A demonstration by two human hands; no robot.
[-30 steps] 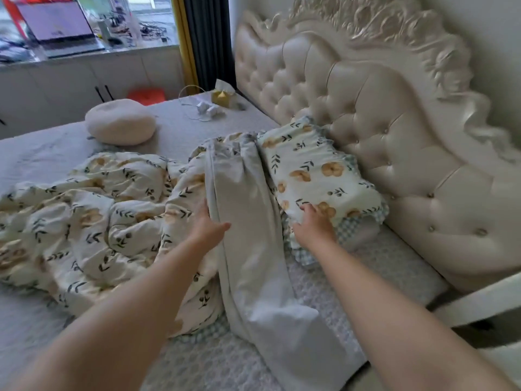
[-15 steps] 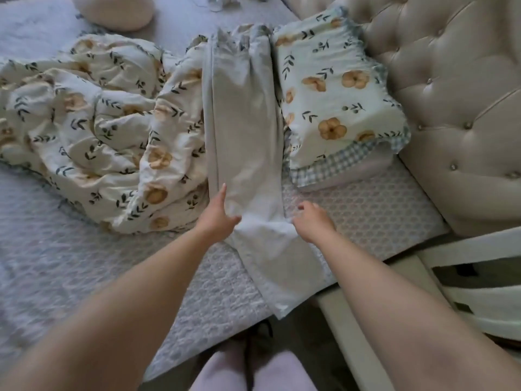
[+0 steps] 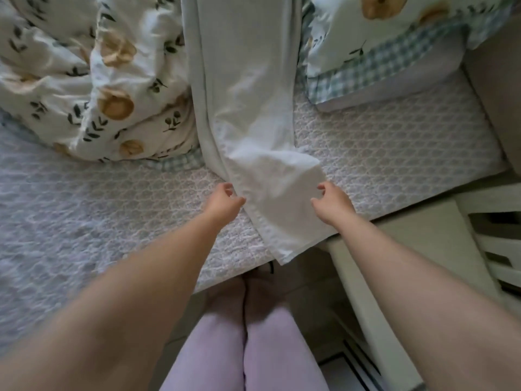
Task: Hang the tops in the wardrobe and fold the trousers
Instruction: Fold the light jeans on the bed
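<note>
Pale white trousers [image 3: 253,114] lie lengthwise on the bed, legs stacked, with the hem end [image 3: 284,244] hanging slightly over the near mattress edge. My left hand [image 3: 224,200] is at the left edge of the leg near the hem, with curled fingers and thumb pinching the fabric edge. At the right edge my right hand [image 3: 331,203] has its thumb on the cloth and its fingers curled over it. The waistband end is out of view at the top. No tops are in view.
A crumpled floral duvet [image 3: 93,80] lies left of the trousers. A floral pillow with a checked border [image 3: 375,60] lies to their right. The textured grey mattress cover [image 3: 394,142] shows around them. A white bed frame rail [image 3: 363,277] and my legs in lilac trousers [image 3: 245,348] are below.
Both hands have slid down the trouser legs towards me, from the thigh area to near the hem. My view has tilted downward, so the headboard is mostly out of sight.
</note>
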